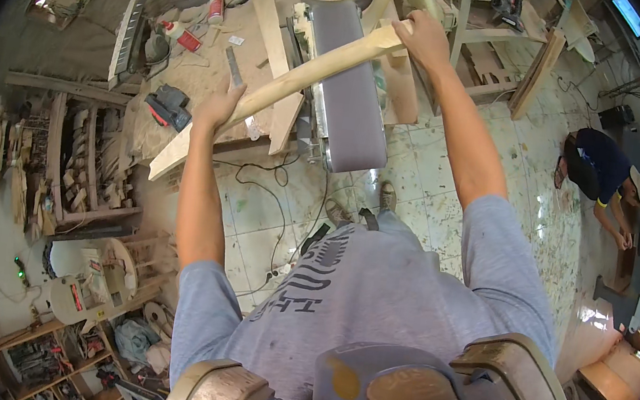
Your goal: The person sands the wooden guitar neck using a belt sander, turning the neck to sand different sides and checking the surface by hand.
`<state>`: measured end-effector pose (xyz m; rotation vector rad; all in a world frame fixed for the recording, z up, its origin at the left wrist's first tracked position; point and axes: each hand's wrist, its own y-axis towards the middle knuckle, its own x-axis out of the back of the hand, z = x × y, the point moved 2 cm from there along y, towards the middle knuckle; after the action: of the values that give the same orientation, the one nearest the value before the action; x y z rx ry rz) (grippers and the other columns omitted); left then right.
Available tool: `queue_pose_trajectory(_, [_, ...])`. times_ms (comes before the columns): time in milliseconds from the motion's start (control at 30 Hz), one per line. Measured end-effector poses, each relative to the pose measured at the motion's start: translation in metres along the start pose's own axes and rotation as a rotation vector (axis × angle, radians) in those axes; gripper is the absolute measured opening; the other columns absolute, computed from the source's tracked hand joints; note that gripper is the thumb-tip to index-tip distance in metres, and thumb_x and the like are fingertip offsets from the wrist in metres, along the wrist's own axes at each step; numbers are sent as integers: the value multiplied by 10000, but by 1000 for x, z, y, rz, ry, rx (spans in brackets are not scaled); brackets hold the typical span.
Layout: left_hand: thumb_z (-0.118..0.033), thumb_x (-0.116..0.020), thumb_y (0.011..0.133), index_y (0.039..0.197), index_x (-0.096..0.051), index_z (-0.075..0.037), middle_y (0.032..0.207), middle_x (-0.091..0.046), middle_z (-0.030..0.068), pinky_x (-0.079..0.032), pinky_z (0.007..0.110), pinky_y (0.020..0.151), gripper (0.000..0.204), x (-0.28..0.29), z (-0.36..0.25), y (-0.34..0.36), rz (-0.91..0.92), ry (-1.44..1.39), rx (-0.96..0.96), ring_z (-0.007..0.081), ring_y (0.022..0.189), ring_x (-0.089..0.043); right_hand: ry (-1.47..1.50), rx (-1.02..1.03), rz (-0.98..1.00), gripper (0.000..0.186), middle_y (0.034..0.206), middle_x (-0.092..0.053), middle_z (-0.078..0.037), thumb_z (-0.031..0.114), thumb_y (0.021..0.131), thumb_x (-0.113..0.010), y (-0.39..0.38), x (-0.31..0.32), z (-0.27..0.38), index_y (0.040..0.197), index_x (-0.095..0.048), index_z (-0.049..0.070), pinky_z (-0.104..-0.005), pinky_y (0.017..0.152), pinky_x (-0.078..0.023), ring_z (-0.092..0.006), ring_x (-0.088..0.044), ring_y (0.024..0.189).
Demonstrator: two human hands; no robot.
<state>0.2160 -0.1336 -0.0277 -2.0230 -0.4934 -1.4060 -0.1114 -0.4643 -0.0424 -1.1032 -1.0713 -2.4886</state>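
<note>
Pale wood, a long shaped plank (286, 88), lies slantwise across the grey belt sander (350, 84), and to the left of the sander the left hand (220, 106) wraps its fingers around the plank's lower stretch. Just right of the sander's far end, the right hand (423, 41) closes its fingers on the narrower upper end. If either grip slackens, I judge the belt could snatch the plank sideways, or fingers so near the belt could graze it.
</note>
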Motion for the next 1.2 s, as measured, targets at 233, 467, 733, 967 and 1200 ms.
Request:
queue_pose_trajectory(233, [-661,-413,905,1574,-238,-115,1547,-369,215,-331,468,1144,881,-16,-58,31,-61,-42,-112,415,1407,-384,-26,-5,7,465,1042,-651,-184,464,891,-625,0,39,-60,1047,-667,29,-472,860,-486,-391,-618,984])
queue_pose_trajectory(467, [-672,-385,906,1589,-198,-186,1614,-262,169,-315,500,1162,859,-28,-147,35,-119,74,-139,410,1467,-278,-3,-50,56,469,1077,-650,-176,451,916,-603,8,82,-126,1075,-657,14,-443,866,-484,-378,-613,1021])
queue_pose_trajectory(733, [-653,-400,904,1593,-191,-193,1619,-256,161,-317,490,1160,854,-33,-154,33,-119,17,-109,397,1472,-276,29,-10,47,461,1094,-650,-192,442,912,-607,18,78,-135,1085,-659,18,-445,869,-486,-383,-622,1012])
queue_pose_trajectory(967, [-659,-417,896,1590,-198,-163,1574,-336,196,-325,463,1146,880,-17,-75,26,-33,-61,-37,362,1441,-354,16,53,-39,432,1075,-656,-184,435,886,-630,20,33,-74,1043,-687,37,-478,862,-494,-392,-630,988])
queue_pose_trajectory(1200, [-657,-395,919,1585,-212,-138,1453,-482,249,-341,431,1124,864,-6,-17,23,13,-26,-70,404,1343,-478,2,-24,5,420,1050,-650,-187,426,881,-627,3,11,-22,1030,-670,35,-466,883,-489,-371,-619,1013])
